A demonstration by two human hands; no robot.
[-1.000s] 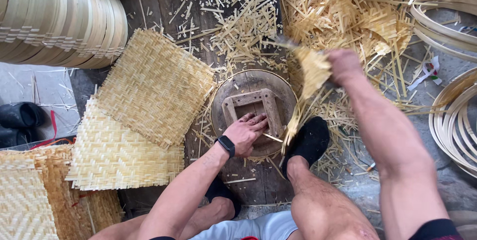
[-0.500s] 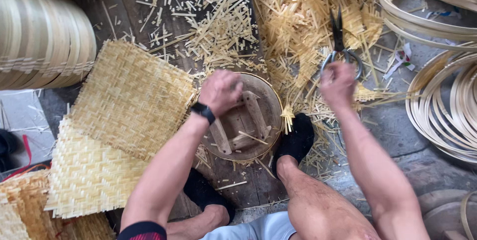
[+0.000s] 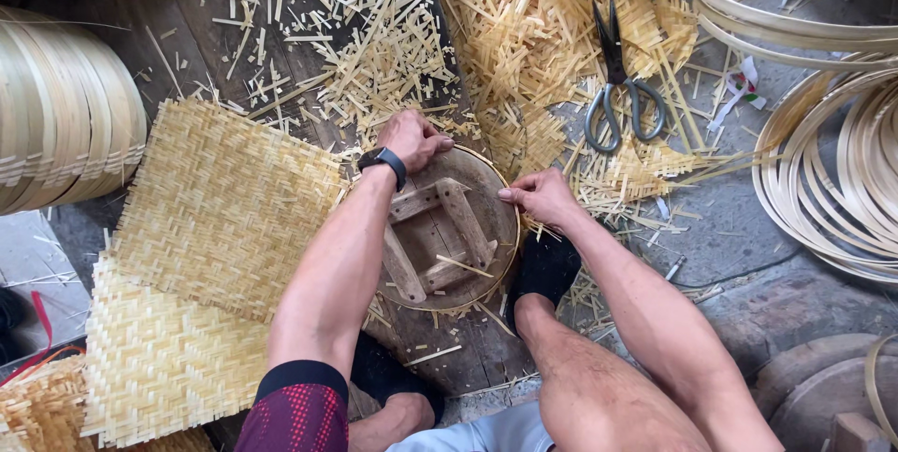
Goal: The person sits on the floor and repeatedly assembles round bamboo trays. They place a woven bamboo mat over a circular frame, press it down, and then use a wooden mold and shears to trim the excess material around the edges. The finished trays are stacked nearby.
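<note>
The round wooden form [image 3: 449, 241] sits on the floor between my feet. My left hand [image 3: 412, 138] curls its fingers over its far rim; my right hand [image 3: 541, 197] pinches its right edge. Scissors [image 3: 619, 78] lie beyond among bamboo offcuts [image 3: 524, 31], woven mats [image 3: 220, 204] left.

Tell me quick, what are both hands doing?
Left hand: curled on the round wooden mould's far rim.
Right hand: gripping its right rim.
</note>
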